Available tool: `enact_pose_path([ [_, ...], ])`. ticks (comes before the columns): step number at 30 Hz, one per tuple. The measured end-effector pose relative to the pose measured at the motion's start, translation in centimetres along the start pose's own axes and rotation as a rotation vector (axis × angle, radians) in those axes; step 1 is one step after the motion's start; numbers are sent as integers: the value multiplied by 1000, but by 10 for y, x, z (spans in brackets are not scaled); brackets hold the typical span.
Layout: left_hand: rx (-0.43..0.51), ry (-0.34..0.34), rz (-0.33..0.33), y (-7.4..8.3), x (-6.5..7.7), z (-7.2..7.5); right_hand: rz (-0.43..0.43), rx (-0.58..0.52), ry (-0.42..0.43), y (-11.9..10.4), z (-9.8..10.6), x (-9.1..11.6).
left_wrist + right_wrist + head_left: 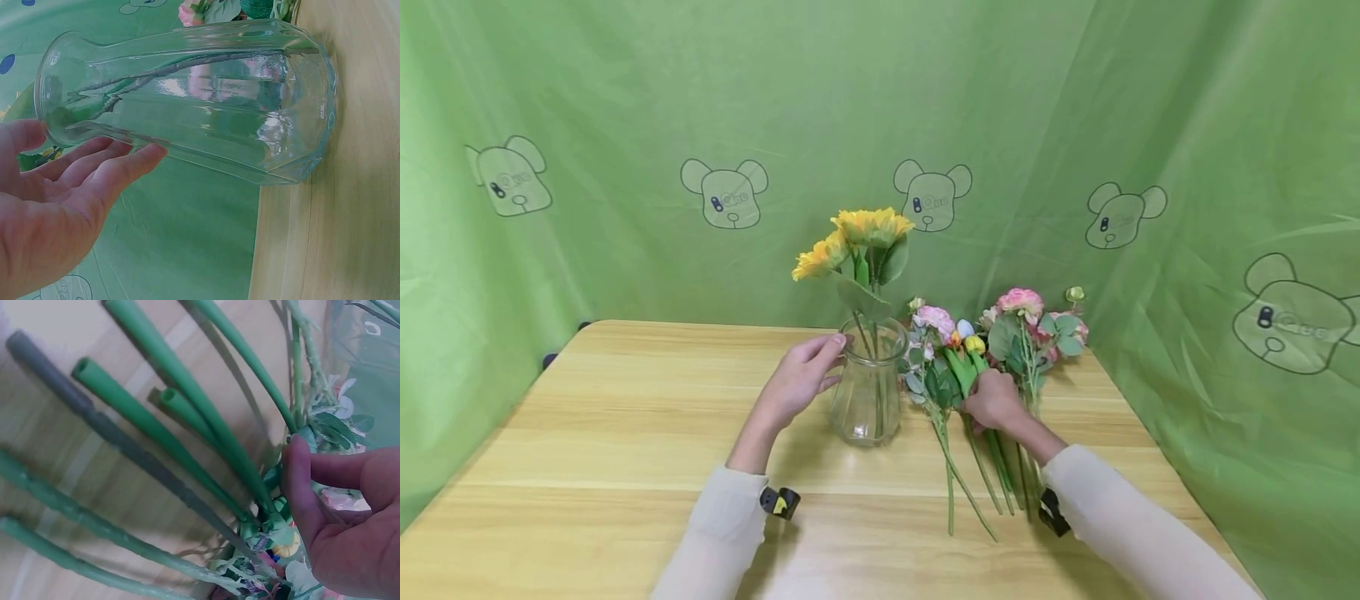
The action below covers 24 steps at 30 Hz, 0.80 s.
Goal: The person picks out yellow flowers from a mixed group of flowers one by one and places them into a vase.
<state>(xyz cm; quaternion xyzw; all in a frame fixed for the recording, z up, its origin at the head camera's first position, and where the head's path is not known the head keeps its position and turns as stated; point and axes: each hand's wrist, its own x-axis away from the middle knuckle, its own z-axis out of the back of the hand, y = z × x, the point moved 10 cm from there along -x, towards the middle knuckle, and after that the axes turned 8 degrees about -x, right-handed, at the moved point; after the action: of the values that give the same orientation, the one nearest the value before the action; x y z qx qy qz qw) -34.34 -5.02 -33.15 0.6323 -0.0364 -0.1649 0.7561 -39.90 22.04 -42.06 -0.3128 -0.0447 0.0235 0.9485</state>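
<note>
An upright clear glass vase (848,417) holds two yellow sunflowers (874,227), their stems visible through the glass. My left hand (797,379) touches the vase's left side, thumb at the rim and relaxed fingers against the neck; in the left wrist view the fingers (119,172) lie along the glass. To the vase's right, my right hand (997,402) is among the flowers lying on the table. It pinches a green tulip stem (247,356) between thumb and finger. Tulip heads, one yellow (974,344), show just beyond that hand, which hides part of their stems.
Pink flowers (936,320) with leafy stems lie between the vase and the tulips. More pink flowers (1021,302) lie right of my right hand. Several stems point toward me on the wooden table (625,433). A green curtain (820,100) hangs behind and at both sides.
</note>
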Motion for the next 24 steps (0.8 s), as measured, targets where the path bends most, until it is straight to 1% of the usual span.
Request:
enact_pose_path([
  [3,4,-1,6,-2,-1,0,10,-32,18,-2,5,1],
  [7,5,0,14,-15,-9,0,24,-59,47,-7,13,4],
  [11,13,4,12,-29,-15,2,37,-71,49,-12,18,5],
  [14,11,9,3,-31,-16,2,37,-84,53,-14,21,4],
  [19,-4,22,-12,-29,-15,3,36,-97,82,-16,30,3],
  [24,-13,28,-15,-29,-15,3,20,-166,96,-16,37,3],
])
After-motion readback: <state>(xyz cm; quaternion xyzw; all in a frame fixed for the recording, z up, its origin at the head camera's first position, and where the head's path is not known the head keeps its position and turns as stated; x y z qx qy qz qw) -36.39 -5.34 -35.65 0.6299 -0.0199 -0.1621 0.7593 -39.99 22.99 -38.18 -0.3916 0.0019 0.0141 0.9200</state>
